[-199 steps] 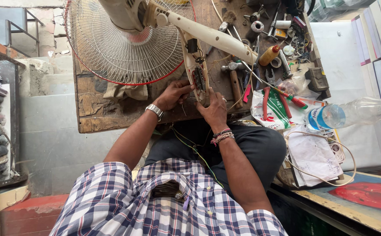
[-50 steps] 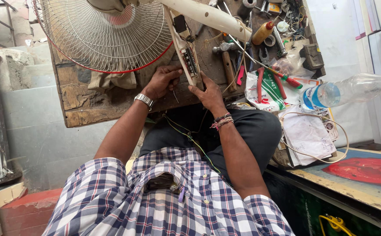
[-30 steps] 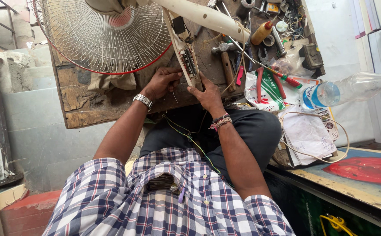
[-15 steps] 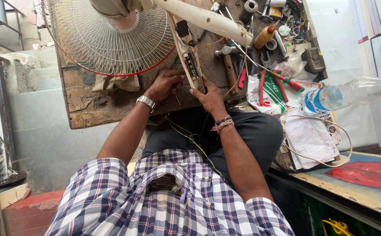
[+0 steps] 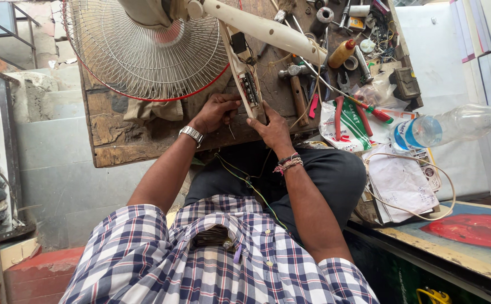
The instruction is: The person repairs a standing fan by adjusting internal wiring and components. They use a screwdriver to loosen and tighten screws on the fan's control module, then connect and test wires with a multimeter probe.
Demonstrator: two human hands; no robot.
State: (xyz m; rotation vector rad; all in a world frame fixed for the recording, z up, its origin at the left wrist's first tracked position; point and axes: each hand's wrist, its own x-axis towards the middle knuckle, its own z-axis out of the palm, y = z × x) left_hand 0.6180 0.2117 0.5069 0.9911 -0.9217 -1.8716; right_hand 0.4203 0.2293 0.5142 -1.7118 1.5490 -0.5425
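Observation:
A cream pedestal fan lies on a worn wooden workbench (image 5: pixel 116 146), its wire cage (image 5: pixel 144 50) with a red rim at the left and its pole (image 5: pixel 268 31) running to the right. The fan's open switch panel (image 5: pixel 248 84), a narrow cream strip with dark buttons, points toward me. My left hand (image 5: pixel 217 111), with a metal watch on the wrist, curls its fingers against the panel's left side. Thread bracelets circle the wrist of my right hand (image 5: pixel 272 128), which grips the panel's near end. Thin green and black wires (image 5: pixel 251 186) trail from the panel down over my lap.
Right of the panel lie a hammer (image 5: pixel 296 93), red-handled pliers (image 5: pixel 341 112), a screwdriver (image 5: pixel 369 110), tape rolls and small parts. A green-and-white packet (image 5: pixel 352 126), papers (image 5: pixel 403 186), a white cable and a plastic bottle (image 5: pixel 453 126) sit further right. A cloth (image 5: pixel 152 110) lies under the cage.
Both hands stay at the switch panel with only small finger shifts. The view has drifted slightly, so the bench and fan sit a little differently in frame.

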